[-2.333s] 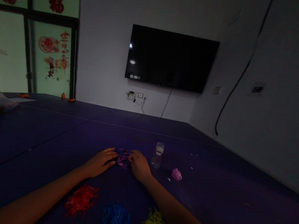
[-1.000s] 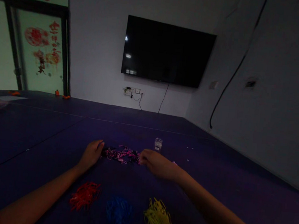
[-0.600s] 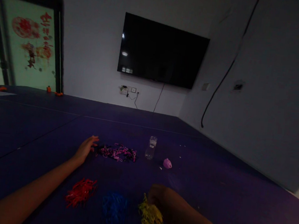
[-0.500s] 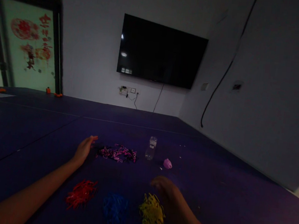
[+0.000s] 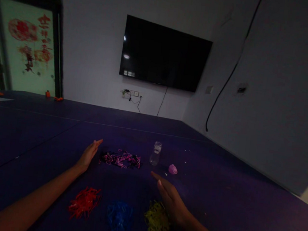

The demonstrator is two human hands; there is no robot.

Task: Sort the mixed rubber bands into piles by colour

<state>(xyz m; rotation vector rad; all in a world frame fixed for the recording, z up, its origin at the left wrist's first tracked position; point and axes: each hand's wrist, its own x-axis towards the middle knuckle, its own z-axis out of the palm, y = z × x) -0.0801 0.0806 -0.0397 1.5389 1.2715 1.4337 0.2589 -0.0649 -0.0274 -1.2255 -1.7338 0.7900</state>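
My left hand (image 5: 87, 157) is open with its fingers stretched forward, just left of a loose pile of pink and black bands (image 5: 122, 159). My right hand (image 5: 171, 198), also open and with nothing in it, has its fingers pointing forward and left toward a clear bottle (image 5: 154, 154) that stands upright without a lid. A pink cap (image 5: 173, 169) lies to the bottle's right. Nearer to me are separate piles of red bands (image 5: 84, 202), blue bands (image 5: 120, 216) and yellow bands (image 5: 157, 222). The right wrist is beside the yellow pile.
All this lies on a dark purple floor (image 5: 58, 131) with seams. Small white scraps (image 5: 185, 162) are scattered at the right. Orange objects (image 5: 58, 99) sit by the door at the far left. A black television (image 5: 164, 54) hangs on the far wall above sockets and cables.
My right hand has moved forward and slightly left, its fingers now stretched out clearly. The left hand has barely shifted; the piles, bottle and cap stay in place.
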